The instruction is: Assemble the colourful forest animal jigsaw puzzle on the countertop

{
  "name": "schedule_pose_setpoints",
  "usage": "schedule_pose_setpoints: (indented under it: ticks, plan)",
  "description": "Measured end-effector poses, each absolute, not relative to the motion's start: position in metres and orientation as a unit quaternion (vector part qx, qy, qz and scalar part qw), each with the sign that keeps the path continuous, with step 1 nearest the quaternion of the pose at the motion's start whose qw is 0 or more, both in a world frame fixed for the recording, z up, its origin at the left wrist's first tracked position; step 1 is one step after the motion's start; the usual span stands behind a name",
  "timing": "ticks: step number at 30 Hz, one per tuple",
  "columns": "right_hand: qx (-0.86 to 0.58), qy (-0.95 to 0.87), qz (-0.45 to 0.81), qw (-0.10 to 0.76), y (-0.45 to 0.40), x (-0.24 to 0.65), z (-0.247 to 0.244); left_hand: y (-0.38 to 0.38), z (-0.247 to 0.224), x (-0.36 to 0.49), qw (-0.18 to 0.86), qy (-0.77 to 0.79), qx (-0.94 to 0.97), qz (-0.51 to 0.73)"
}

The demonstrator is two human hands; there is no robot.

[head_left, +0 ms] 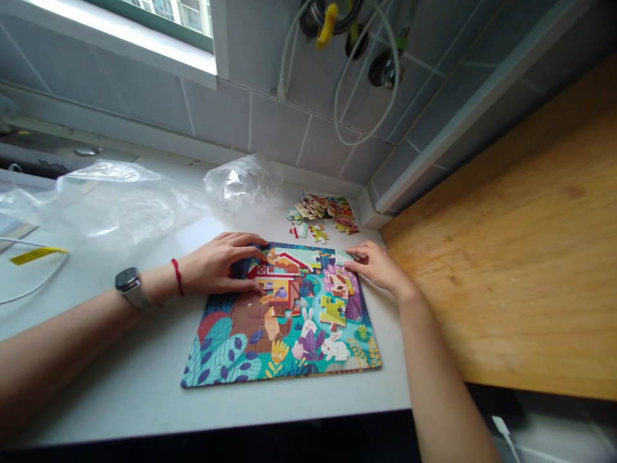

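A colourful jigsaw puzzle board [226, 347] lies flat on the white counter, its picture showing rabbits, a fox and leaves. Loose pieces rest on top of it: a joined group with a red barn [284, 289], a pink-and-brown piece [339, 281] and a yellow-green piece [333, 311]. My left hand [224, 262] lies over the board's upper left edge, fingers apart, fingertips touching the barn pieces. At the upper right corner, my right hand [373, 263] has thumb and fingers closed on a pale puzzle piece [342, 257], partly covered by the fingertips.
Behind the board is a pile of loose puzzle pieces [321, 209] near the wall corner. Crumpled clear plastic bags [120, 199] spread across the counter's back left. A wooden panel [520, 257] rises on the right. White cables [366, 135] hang from the tiled wall.
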State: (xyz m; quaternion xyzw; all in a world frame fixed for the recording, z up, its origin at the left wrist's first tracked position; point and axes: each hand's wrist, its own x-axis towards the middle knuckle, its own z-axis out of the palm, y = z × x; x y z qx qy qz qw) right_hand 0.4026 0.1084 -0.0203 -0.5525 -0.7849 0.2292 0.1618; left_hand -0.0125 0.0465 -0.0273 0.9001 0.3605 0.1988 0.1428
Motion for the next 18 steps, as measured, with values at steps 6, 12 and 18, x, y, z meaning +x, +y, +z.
schedule_pose_setpoints:
  ticks: [6,12,18]
  plan:
    - [-0.527,-0.809,0.211,0.154,0.108,0.401,-0.023,0.046,-0.03,-0.007,0.131,0.383,0.891,0.207]
    - [-0.531,-0.806,0.212,0.155,0.109,0.4,-0.023,0.045,-0.033,-0.002,0.112,0.4,0.888,0.198]
    - [-0.535,-0.798,0.218,0.173,0.11,0.4,-0.028,0.04,-0.035,0.007,0.09,0.422,0.887,0.166]
